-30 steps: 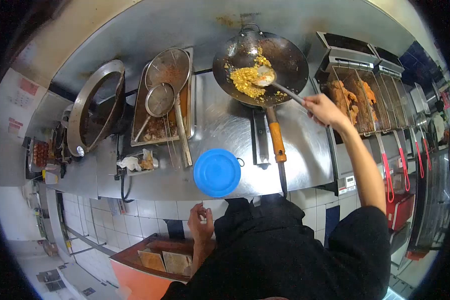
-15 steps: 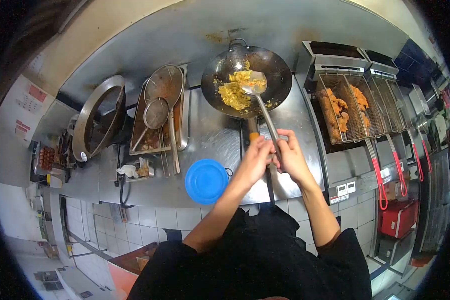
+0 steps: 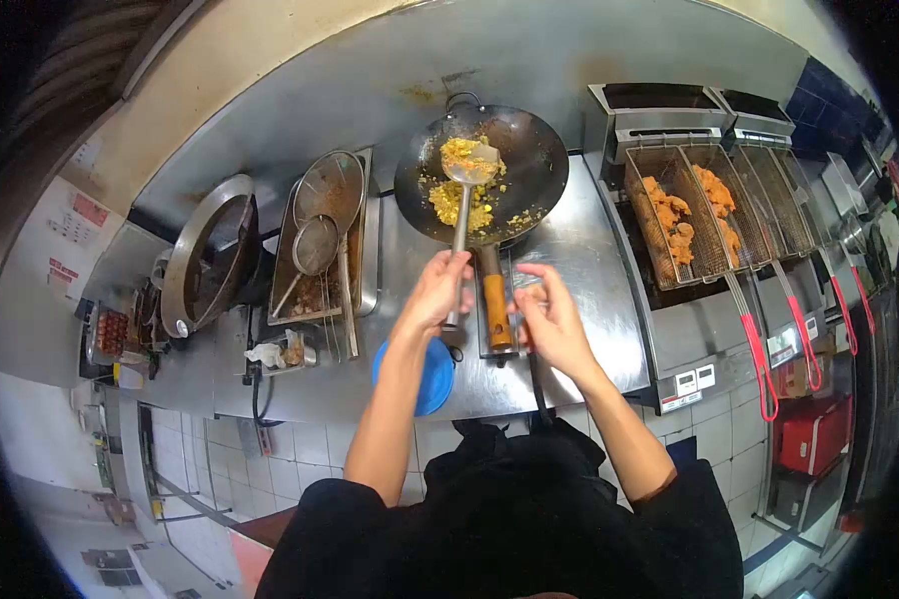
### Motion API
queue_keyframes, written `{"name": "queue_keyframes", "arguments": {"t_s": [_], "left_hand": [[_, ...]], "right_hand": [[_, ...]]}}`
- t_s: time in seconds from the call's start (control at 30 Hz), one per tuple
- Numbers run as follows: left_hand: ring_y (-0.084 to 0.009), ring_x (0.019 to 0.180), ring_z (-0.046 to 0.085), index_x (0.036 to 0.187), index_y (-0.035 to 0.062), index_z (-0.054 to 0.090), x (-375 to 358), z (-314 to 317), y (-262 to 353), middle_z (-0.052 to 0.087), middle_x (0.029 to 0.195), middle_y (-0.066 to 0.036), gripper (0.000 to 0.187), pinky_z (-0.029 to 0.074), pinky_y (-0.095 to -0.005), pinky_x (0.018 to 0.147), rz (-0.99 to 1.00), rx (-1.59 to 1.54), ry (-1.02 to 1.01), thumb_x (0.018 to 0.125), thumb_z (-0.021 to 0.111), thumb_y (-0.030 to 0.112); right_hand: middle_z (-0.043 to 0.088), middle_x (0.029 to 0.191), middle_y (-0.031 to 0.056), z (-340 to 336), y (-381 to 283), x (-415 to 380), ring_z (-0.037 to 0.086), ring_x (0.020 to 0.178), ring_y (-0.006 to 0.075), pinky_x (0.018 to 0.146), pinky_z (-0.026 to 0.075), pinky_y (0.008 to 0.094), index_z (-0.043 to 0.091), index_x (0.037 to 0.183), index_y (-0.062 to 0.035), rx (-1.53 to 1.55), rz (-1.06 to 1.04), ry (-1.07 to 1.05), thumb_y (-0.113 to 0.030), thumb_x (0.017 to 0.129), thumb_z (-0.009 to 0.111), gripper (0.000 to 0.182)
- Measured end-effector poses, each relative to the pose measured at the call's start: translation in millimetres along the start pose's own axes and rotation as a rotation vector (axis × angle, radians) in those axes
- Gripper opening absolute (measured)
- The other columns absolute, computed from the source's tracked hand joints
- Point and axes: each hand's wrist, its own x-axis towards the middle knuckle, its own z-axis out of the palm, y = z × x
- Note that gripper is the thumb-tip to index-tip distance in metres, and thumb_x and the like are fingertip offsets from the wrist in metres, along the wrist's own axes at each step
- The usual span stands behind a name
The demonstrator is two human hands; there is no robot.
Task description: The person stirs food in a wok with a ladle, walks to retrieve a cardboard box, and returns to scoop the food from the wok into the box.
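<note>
My left hand [image 3: 440,292] is wrapped round the long metal handle of a wok spatula [image 3: 462,215]. The spatula's broad head carries a scoop of chopped yellow food and hovers over the dark wok [image 3: 541,165]. More of the yellow food [image 3: 469,208] lies in the wok's bottom, with bits scattered up the side. The wok's wooden handle [image 3: 495,299] points toward me, between my two hands. Just right of that handle, my right hand [image 3: 553,324] is open, thumb and fingers apart, holding nothing. A blue plastic bowl [image 3: 437,379] sits partly behind my left forearm.
At right, fryer baskets [image 3: 684,200] hold fried pieces, their red handles [image 3: 759,369] jutting toward me. Left of the wok, wire strainers [image 3: 328,195] rest on a metal tray [image 3: 368,285]. Farther left leans a large metal ring-shaped pan [image 3: 192,240]. The steel counter [image 3: 594,299] ends near my body.
The spatula has passed from my right hand to my left and swung left, lifting some yellow food. My right hand has let go and moved beside the wok handle.
</note>
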Motion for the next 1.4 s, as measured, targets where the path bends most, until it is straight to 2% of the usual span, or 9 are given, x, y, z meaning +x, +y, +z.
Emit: {"name": "queue_keyframes", "arguments": {"t_s": [0.1,0.23,0.33,0.4,0.5,0.63,0.9,1.1,1.4], "left_hand": [[-0.0074,0.048,0.045,0.112,0.0083,0.055,-11.2,-42.6,8.8,0.053,0.082,0.003,0.026,0.036,-0.0238,0.042,-0.029,0.092,-0.048,0.105,0.053,0.034],[-0.0075,0.048,0.046,0.113,0.0074,0.054,-18.3,-66.3,2.7,0.052,0.08,0.003,0.028,0.038,-0.0254,0.042,-0.085,0.292,-0.005,0.105,0.051,0.034],[-0.0161,0.052,0.057,0.114,-0.0002,0.057,-17.6,-67.1,0.8,0.06,0.076,-0.009,0.034,0.045,-0.0352,0.047,-0.038,0.579,0.073,0.103,0.054,0.032],[-0.0326,0.066,0.067,0.114,-0.0037,0.06,-11.3,-68.2,-3.8,0.067,0.078,-0.021,0.038,0.051,-0.0451,0.063,0.034,0.82,0.082,0.101,0.055,0.032],[-0.0445,0.084,0.068,0.115,-0.0046,0.061,-6.8,-73.9,-8.4,0.069,0.087,-0.028,0.039,0.05,-0.0507,0.078,0.15,0.988,0.062,0.101,0.055,0.031],[-0.0481,0.093,0.066,0.116,-0.0047,0.061,-4.5,-77.4,-11.1,0.069,0.091,-0.028,0.04,0.049,-0.0518,0.084,0.178,1.064,0.047,0.101,0.055,0.032],[-0.016,0.055,0.059,0.114,0.0007,0.063,2.0,-76.8,-19.8,0.065,0.077,-0.007,0.036,0.046,-0.0345,0.047,0.036,0.796,0.003,0.102,0.056,0.034],[-0.0047,0.046,0.042,0.12,0.0022,0.06,9.8,-79.4,-27.5,0.053,0.081,0.002,0.033,0.034,-0.0231,0.04,-0.124,0.249,-0.23,0.106,0.053,0.032],[-0.0026,0.045,0.038,0.126,0.0015,0.056,-9.8,-94.2,-24.2,0.053,0.084,0.002,0.036,0.031,-0.021,0.038,-0.105,0.056,-0.191,0.106,0.053,0.032]], "right_hand": [[0.06,0.082,0.0014,-36.3,0.9,-13.0,0.05,0.054,0.0024,0.044,0.039,0.0202,0.056,0.123,-0.0063,-0.13,0.022,0.09,-0.013,0.104,0.054,0.021],[0.06,0.08,0.0004,-55.8,20.1,-27.4,0.049,0.052,0.0033,0.042,0.038,0.0203,0.058,0.12,-0.0066,-0.131,0.091,0.11,-0.015,0.104,0.055,0.019],[0.061,0.082,0.0008,-54.6,26.9,-35.0,0.05,0.054,0.0029,0.045,0.039,0.0193,0.058,0.12,-0.0065,-0.14,0.143,0.113,-0.014,0.103,0.055,0.019],[0.061,0.083,0.0012,-50.9,30.6,-39.5,0.051,0.054,0.0032,0.046,0.039,0.0195,0.059,0.12,-0.0063,-0.127,0.171,0.115,-0.014,0.103,0.055,0.019],[0.061,0.084,0.0017,-45.0,33.3,-42.1,0.051,0.054,0.0038,0.046,0.04,0.0199,0.058,0.12,-0.006,-0.132,0.195,0.122,-0.013,0.103,0.055,0.019],[0.061,0.085,0.0023,-44.2,35.5,-45.7,0.051,0.054,0.0044,0.046,0.039,0.0198,0.058,0.121,-0.0064,-0.094,0.224,0.104,-0.012,0.102,0.055,0.02],[0.061,0.087,0.0035,-45.1,43.9,-54.2,0.049,0.054,0.0038,0.043,0.038,0.0203,0.058,0.122,-0.0066,-0.077,0.28,0.103,-0.013,0.102,0.054,0.021],[0.061,0.086,0.0004,-41.8,42.7,-57.6,0.049,0.054,0.0032,0.043,0.039,0.0199,0.058,0.121,-0.0061,-0.078,0.319,0.086,-0.015,0.104,0.052,0.02],[0.066,0.083,0.0025,-53.7,44.7,-49.2,0.053,0.06,0.0037,0.052,0.043,0.0207,0.067,0.11,-0.0063,-0.184,0.292,0.089,-0.012,0.099,0.059,0.015]]}}
